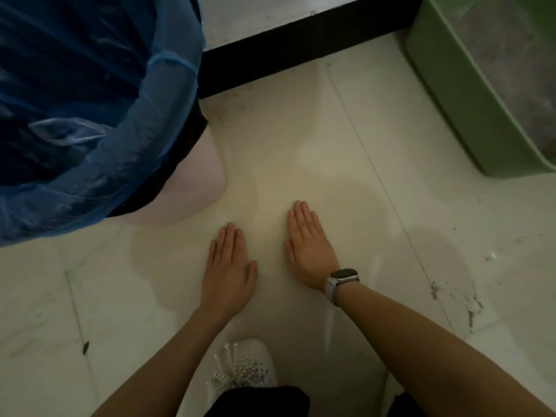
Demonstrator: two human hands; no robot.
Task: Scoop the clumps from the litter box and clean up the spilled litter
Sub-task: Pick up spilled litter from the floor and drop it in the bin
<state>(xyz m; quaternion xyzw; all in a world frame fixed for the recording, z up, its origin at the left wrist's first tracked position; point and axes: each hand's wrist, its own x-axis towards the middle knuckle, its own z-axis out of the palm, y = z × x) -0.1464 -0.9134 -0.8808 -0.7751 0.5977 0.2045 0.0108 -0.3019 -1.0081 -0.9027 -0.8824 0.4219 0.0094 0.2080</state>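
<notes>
The green litter box (445,94) stands at the upper right, with grey litter (511,70) inside. A few dark specks of spilled litter (471,308) lie on the pale tiled floor at the right. My left hand (227,272) and my right hand (310,248) are held out flat side by side, palms down with fingers straight, low over the floor in the middle. Neither hand holds anything. A watch (341,279) sits on my right wrist. No scoop is in sight.
A bin lined with a blue plastic bag (90,100) fills the upper left. A black skirting strip (301,49) runs along the wall at the back. My white beaded shoe (243,368) is at the bottom centre. One dark speck (85,347) lies at the lower left.
</notes>
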